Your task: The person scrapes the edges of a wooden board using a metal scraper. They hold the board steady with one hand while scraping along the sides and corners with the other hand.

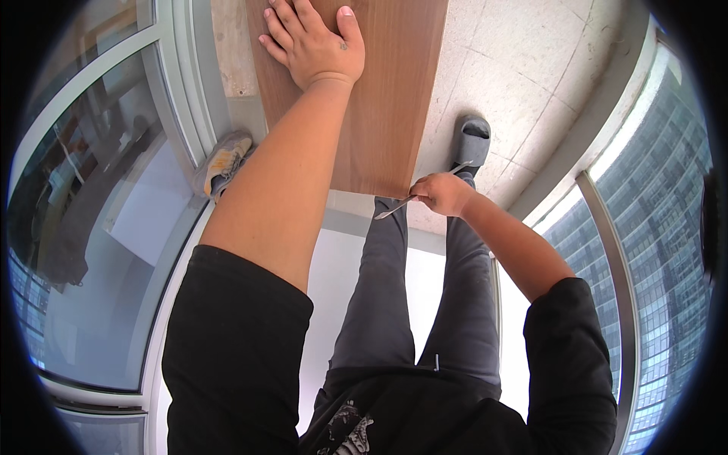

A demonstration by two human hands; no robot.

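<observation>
A long wood-grain board (381, 114) runs from the top of the view down to just before my legs. My left hand (324, 48) lies on its upper left part, palm down with the fingers spread. At the board's near right corner, my right hand (441, 193) is closed around a thin metal tool (392, 209). One flattened, pointed end of the tool sticks out to the lower left, below the board's near edge; the other end shows beyond the hand, over the grey slipper. What kind of tool it is cannot be told.
A grey slipper (473, 142) is on my foot on the tiled floor (500, 74), right of the board. A grey and yellow shoe (224, 162) stands at the left, beside a framed glass door (114, 216). A window with a metal frame (611, 239) is at the right.
</observation>
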